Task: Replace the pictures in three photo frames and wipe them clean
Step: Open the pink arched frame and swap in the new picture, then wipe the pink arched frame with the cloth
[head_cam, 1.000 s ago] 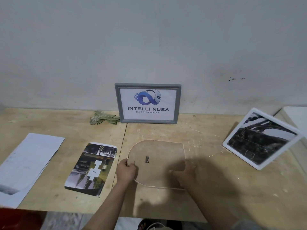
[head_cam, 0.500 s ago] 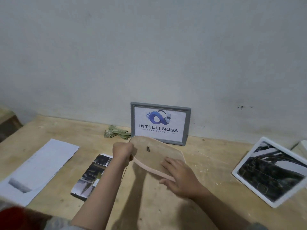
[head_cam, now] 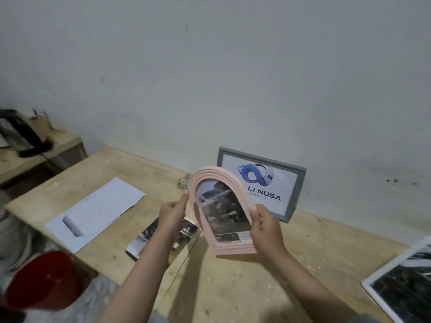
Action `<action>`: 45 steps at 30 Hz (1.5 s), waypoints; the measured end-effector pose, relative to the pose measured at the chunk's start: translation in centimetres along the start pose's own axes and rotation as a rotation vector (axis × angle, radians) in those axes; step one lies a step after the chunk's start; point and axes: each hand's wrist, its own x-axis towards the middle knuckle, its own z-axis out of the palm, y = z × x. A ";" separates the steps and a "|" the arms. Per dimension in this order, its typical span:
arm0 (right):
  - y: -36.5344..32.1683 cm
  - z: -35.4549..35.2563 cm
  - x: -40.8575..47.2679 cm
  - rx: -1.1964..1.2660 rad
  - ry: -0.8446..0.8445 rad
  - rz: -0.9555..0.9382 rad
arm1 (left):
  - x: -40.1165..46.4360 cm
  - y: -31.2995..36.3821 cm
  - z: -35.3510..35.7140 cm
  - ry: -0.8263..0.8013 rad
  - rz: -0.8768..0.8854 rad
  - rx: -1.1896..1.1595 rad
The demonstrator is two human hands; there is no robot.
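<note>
- Left hand [head_cam: 173, 212] and right hand [head_cam: 264, 227] each pinch a side edge of the pink arched frame [head_cam: 221, 210], held upright above the table [head_cam: 268, 287]
- Check the picture sits straight (it looks tilted); keep fingers off the glass; then wipe

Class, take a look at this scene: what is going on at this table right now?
A person holds a pink arched photo frame upright above the wooden table, the left hand gripping its left edge and the right hand its right edge. A dark picture shows in its front. A grey frame with a logo print leans against the wall, a white frame lies at the right, and loose prints lie at the left.
</note>
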 end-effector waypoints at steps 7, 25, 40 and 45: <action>2.1 6.0 2.4 0.281 -0.133 0.509 | 1.9 -4.5 -4.1 -0.147 -0.083 0.165; 2.0 26.7 17.7 -0.530 -0.461 0.161 | 18.1 -1.2 -18.0 0.176 -0.028 0.011; 2.0 30.9 23.7 -0.647 -0.455 0.161 | 26.2 -1.5 -22.2 0.085 -0.073 0.046; -3.0 28.2 23.4 -0.389 -0.188 0.003 | 26.5 -0.3 -20.0 0.016 0.003 0.028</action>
